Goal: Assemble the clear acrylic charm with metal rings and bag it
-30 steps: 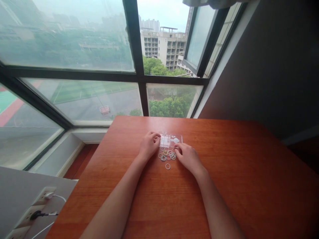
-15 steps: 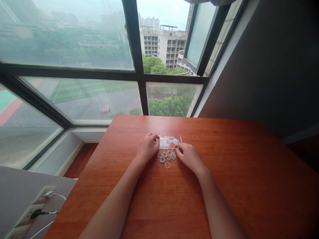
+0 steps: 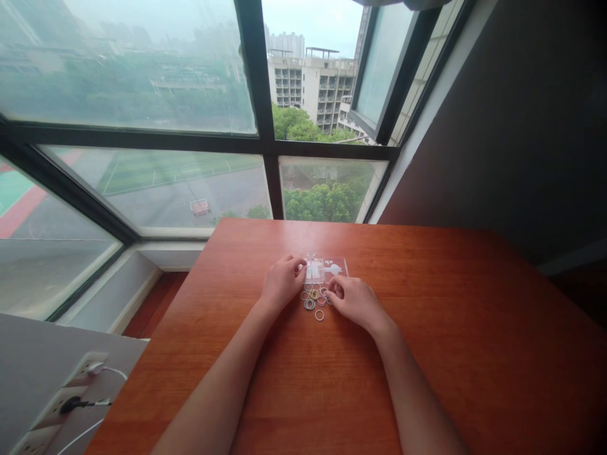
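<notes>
An open clear plastic box [image 3: 315, 270] lies on the table, its transparent lid [image 3: 337, 268] with white printing spread to the right. My left hand [image 3: 283, 282] grips the left edge of the box between thumb and fingers. Just in front of it lies a loose cluster of small ring-shaped hair ties [image 3: 310, 304] in pale, yellow, pink and grey-green tones. One whitish hair tie [image 3: 319, 315] sits apart, nearer to me. My right hand [image 3: 356, 302] is at the cluster's right side, thumb and fingertips closed together over the rings; what they pinch is too small to make out.
The reddish-brown wooden table [image 3: 455, 328] reaches to the window frame [image 3: 327, 150] at the back. A dark wall [image 3: 512, 126] rises on the right. At lower left, power sockets [image 3: 71, 402] with plugs and cables are beside the table edge.
My right hand has shifted a little left and toward me, from the lid's lower edge onto the hair ties, its fingers closing. My left hand stays at the box.
</notes>
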The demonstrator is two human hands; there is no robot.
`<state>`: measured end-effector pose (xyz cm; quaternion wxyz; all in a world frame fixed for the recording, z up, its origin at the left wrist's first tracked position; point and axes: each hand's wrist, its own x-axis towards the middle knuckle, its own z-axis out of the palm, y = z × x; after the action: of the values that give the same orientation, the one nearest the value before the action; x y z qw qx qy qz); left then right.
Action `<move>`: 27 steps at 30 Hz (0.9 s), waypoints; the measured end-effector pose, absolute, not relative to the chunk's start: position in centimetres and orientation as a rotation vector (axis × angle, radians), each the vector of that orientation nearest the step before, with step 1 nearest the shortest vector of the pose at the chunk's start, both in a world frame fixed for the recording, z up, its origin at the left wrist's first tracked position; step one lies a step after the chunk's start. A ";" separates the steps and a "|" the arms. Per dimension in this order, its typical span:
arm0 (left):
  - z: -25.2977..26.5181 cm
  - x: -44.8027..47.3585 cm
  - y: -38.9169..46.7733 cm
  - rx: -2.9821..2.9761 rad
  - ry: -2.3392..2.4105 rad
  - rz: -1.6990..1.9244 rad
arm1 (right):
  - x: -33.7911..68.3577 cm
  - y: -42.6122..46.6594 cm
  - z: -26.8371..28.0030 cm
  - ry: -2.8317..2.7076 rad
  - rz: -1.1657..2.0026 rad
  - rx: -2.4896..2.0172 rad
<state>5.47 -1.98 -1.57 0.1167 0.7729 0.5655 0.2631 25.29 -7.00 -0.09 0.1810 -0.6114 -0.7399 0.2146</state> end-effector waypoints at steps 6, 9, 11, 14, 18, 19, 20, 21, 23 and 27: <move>-1.2 5.0 -1.9 2.247 1.654 0.825 | 25.3 -6.9 -0.4 -2.086 0.640 -1.691; -0.5 4.9 -2.0 2.213 1.622 0.913 | 25.3 -6.6 -0.6 -2.021 0.644 -1.612; 0.0 5.1 -2.2 2.178 1.534 0.968 | 25.2 -6.5 -0.6 -1.939 0.643 -1.554; 0.7 5.9 -2.7 2.108 1.300 0.984 | 25.1 -6.4 -0.4 -1.808 0.652 -1.487; 1.3 7.1 -3.5 2.039 1.108 0.915 | 25.1 -6.5 -0.1 -1.708 0.673 -1.442; 1.3 7.3 -3.6 2.026 1.096 0.906 | 25.1 -6.5 0.0 -1.699 0.673 -1.438; 1.4 7.4 -3.7 2.013 1.092 0.900 | 25.1 -6.5 0.1 -1.695 0.670 -1.435; 1.4 7.5 -3.7 2.002 1.090 0.895 | 25.1 -6.5 0.1 -1.694 0.667 -1.433; 1.4 7.6 -3.7 1.987 1.087 0.885 | 25.0 -6.5 0.1 -1.697 0.662 -1.435; 1.1 7.6 -3.7 1.992 1.086 0.866 | 25.0 -6.4 0.2 -1.720 0.638 -1.448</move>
<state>7.63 -3.69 1.13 0.3490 0.7687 0.4192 0.3340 24.96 -6.44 0.19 0.3913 -0.5701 -0.6773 0.2513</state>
